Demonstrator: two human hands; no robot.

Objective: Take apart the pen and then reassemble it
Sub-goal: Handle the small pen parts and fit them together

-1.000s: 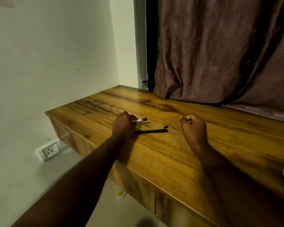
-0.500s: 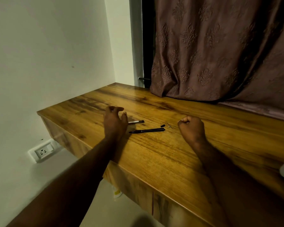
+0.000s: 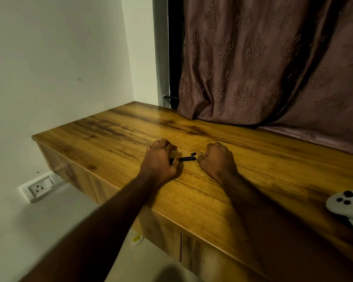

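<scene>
**Head view: pen in parts on desk, both hands at the barrel**

Head camera, looking down over a wooden desk (image 3: 202, 200) set against a white wall.

- Black pen barrel (image 3: 186, 159) lies flat on the desk, roughly mid-surface, running left to right between the two hands.
- Left hand (image 3: 161, 162): back of hand up, fingers (image 3: 167, 146) curled and arched over the barrel's left end. The thumb closes against them with the barrel passing between, so the hand pinches that end. Only the right part of the barrel shows.
- Right hand (image 3: 218, 159): resting on the desk just beside the barrel's right end, fingers pressed together and curled into a tight fist. Nothing visible inside it.
- Small black piece (image 3: 193, 153): loose on the desk just beyond the barrel's right end, apart from it. Too small to identify.

Surroundings: patterned brown curtain (image 3: 263, 58) hangs onto the far edge of the desk. White controller (image 3: 343, 204) at the right edge. Wall socket (image 3: 39, 187) low on the left.
</scene>
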